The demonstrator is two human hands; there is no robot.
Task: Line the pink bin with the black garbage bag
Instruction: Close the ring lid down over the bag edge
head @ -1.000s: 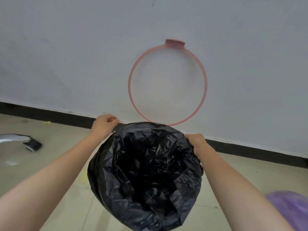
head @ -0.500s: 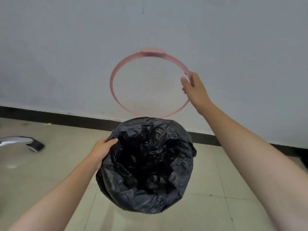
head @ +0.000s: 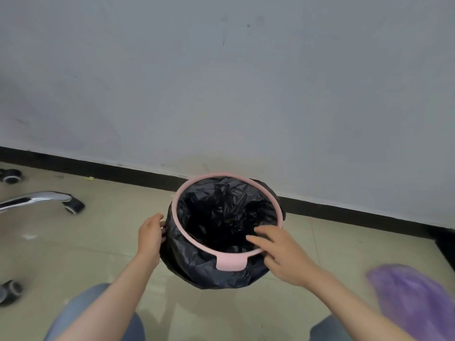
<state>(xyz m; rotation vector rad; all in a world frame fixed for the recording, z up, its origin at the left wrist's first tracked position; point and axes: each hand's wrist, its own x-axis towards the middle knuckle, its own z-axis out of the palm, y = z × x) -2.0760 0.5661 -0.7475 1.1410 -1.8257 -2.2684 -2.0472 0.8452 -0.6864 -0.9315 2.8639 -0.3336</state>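
The black garbage bag (head: 211, 269) hangs open-mouthed over the floor, covering the bin's body so that none of it shows. A pink ring (head: 231, 262) with a flat tab at its near side lies on top of the bag's mouth, with bag folded over and outside it. My left hand (head: 150, 233) grips the bag-covered left side. My right hand (head: 283, 254) rests on the ring's near right edge, fingers spread across it and over the opening.
A grey wall with a black skirting board (head: 344, 212) runs right behind the bag. A chrome chair leg with a castor (head: 71, 205) lies at the left, more castors (head: 11, 290) nearby. Something purple and blurred (head: 413, 299) sits at the lower right. My knees show at the bottom.
My right hand pulled the pink ring down off the wall and onto the bag's mouth. The bag moved lower and closer to the floor; my left hand stayed on its left side.
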